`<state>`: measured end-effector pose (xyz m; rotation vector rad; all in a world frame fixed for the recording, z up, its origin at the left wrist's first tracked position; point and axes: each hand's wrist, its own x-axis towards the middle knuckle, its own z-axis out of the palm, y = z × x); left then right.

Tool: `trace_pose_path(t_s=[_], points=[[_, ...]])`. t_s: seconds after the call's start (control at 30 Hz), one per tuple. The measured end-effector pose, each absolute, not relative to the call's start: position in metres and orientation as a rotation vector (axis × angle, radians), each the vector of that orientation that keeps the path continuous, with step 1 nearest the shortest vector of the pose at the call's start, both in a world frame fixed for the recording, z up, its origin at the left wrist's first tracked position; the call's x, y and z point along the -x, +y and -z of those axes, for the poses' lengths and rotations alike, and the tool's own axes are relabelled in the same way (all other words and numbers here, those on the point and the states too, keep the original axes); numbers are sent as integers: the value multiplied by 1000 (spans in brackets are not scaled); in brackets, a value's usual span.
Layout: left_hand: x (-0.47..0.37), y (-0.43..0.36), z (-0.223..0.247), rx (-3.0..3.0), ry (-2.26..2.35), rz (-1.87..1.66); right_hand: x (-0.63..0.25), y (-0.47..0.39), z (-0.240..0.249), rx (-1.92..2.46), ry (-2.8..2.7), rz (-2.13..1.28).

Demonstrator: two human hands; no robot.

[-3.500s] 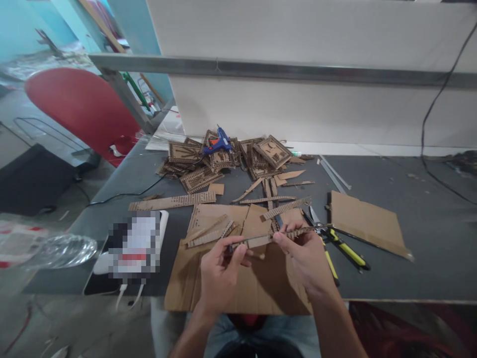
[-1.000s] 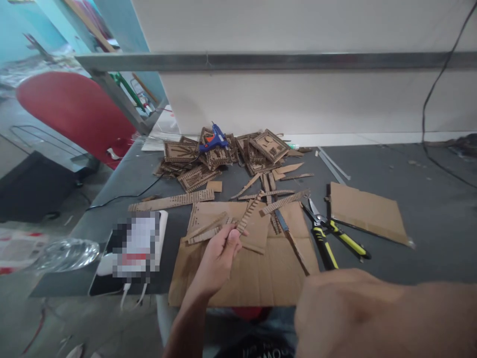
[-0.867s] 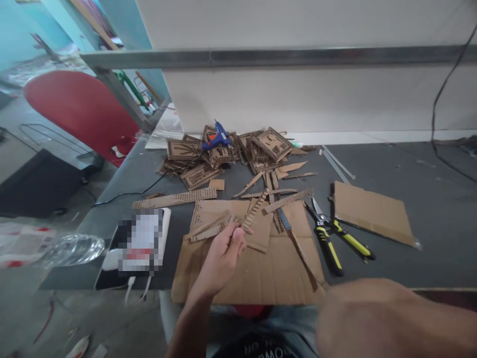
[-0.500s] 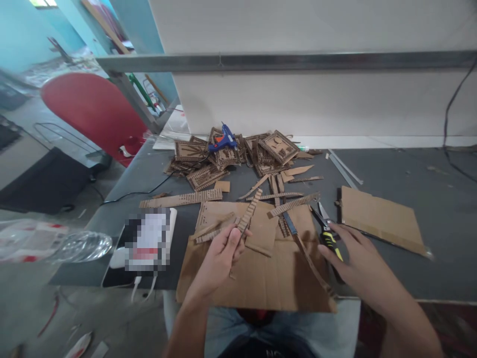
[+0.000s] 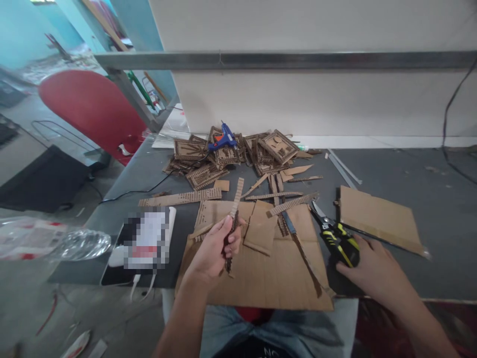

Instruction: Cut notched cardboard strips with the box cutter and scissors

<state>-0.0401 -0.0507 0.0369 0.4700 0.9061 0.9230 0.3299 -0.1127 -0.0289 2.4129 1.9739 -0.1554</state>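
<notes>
My left hand [image 5: 219,243] is closed around a bundle of corrugated cardboard strips [image 5: 237,196], held upright over the large cardboard sheet [image 5: 261,286]. Black and yellow scissors [image 5: 337,241] lie at the right edge of that sheet, blades pointing up and left. My right hand [image 5: 367,266] has its fingers wrapped round the scissor handles, which stand apart. A loose cardboard piece [image 5: 261,228] and a blue-handled knife [image 5: 288,222] rest on the sheet, with more strips [image 5: 292,204] crossing its far edge.
Behind lie a pile of decorated cardboard panels [image 5: 206,175] and a blue glue gun [image 5: 224,138] with its cord. A phone [image 5: 149,233] with white cables is on the left, near a plastic bottle [image 5: 82,243]. Another cardboard piece [image 5: 380,219] sits on the right.
My left hand has gathered the strips into a more upright bundle. My right hand has shifted right and closed on the scissor handles, which have spread apart.
</notes>
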Motion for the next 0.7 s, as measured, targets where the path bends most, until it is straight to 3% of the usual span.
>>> trace_pose_path(t_s=[0.23,0.5,0.7], points=[[39,-46,-39,-516,915,-910,-307,-98,11,-2255,1796,56],[37,-47,-38,-605,988,-897,-321,-100,-5,-2534,2024,520],[31,-45,-41,-701,1045,-849,-292,-104,-36,-2486,2085,1137]])
